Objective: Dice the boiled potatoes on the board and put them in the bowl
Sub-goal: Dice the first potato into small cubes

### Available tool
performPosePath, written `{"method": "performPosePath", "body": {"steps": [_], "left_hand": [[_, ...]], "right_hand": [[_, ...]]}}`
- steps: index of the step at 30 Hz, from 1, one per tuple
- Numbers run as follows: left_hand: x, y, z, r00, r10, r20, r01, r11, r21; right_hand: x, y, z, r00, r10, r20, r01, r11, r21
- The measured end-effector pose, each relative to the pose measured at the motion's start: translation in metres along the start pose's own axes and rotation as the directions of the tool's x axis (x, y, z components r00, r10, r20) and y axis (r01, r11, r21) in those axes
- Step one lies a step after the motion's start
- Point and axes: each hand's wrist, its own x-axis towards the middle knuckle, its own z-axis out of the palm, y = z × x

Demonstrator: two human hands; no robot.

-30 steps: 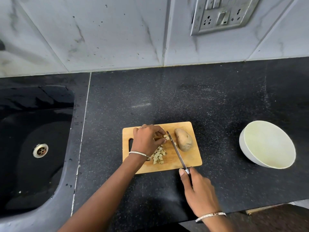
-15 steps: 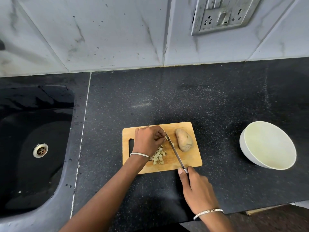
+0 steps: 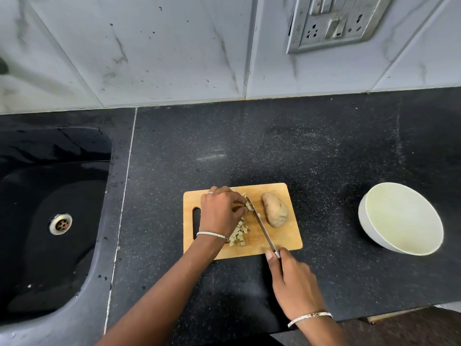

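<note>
Curling over the left half of the wooden board, the left hand pinned a potato remnant under its bent fingertips, a thin bangle on its wrist. The right hand, off the board's near edge and over the counter, was wrapped round the handle of the knife, one finger stretched along it toward the blade. The blade ran slantwise from the board's near edge up to the remnant, its tip just beside the left fingertips. A heap of diced pieces lay on the board below the left palm, to the left of the blade. On the blade's other side, near the board's far right corner, a whole unpeeled potato lay apart from the steel. The white bowl stood on the counter well to the right of the board, tipped slightly toward the camera. A black sink with a metal drain filled the counter's left end, and a socket plate hung on the tiled wall behind.
</note>
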Motion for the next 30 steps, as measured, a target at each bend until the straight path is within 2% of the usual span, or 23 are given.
{"method": "performPosePath", "body": {"steps": [9, 22, 27, 30], "left_hand": [[-0.002, 0.004, 0.002, 1.0, -0.027, -0.001, 0.027, 0.999, -0.021], [-0.005, 0.0, -0.007, 0.996, -0.086, -0.014, 0.085, 0.996, -0.014], [0.002, -0.006, -0.011, 0.998, -0.059, -0.036, 0.057, 0.997, -0.048], [0.008, -0.004, -0.014, 1.0, -0.01, 0.025, 0.01, 1.0, 0.004]], "right_hand": [[0.006, -0.015, 0.003, 0.997, 0.073, 0.026, -0.072, 0.996, -0.056], [-0.014, -0.015, -0.007, 0.995, 0.097, 0.034, -0.083, 0.952, -0.296], [-0.012, -0.007, -0.018, 0.997, 0.073, 0.008, -0.07, 0.983, -0.17], [0.001, -0.006, -0.013, 0.999, 0.044, 0.002, -0.043, 0.993, -0.109]]}}
